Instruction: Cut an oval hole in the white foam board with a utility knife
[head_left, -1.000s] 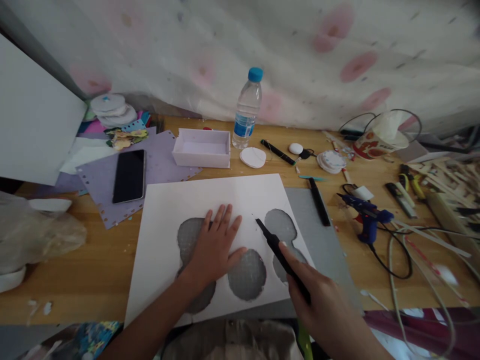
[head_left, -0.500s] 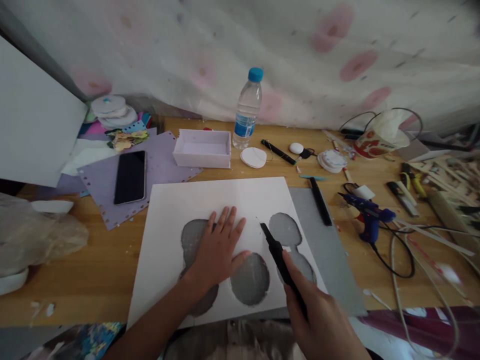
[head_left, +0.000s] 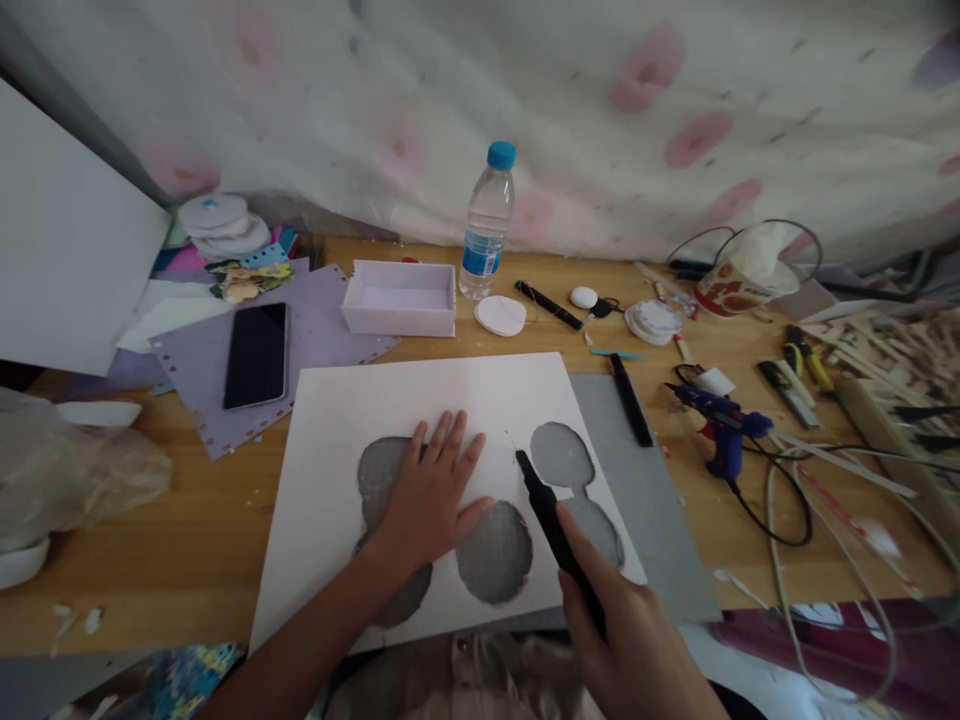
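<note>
A white foam board [head_left: 330, 420] with several rounded cut-out holes lies on a grey cutting mat [head_left: 667, 540]. My left hand [head_left: 431, 490] rests flat on the board, fingers spread, partly over the left-hand holes. In my right hand [head_left: 630, 630] is a black pen-shaped craft knife [head_left: 551, 525], tilted, its tip at the board between the middle hole and the upper right one. A short thin line shows in the board just beyond the tip. The blade itself is too small to make out clearly.
A water bottle [head_left: 487, 225], a white box [head_left: 401, 300] and a white oval piece [head_left: 500, 316] stand behind the board. A phone [head_left: 256, 355] lies on purple sheets to the left. On the right are a black cap-like stick [head_left: 631, 400], a blue glue gun [head_left: 724, 430] and looping cables.
The whole view has shifted slightly, so things appear further left. The knife tip has moved slightly toward me and the thin line beyond it looks longer. My left hand stays on the board.
</note>
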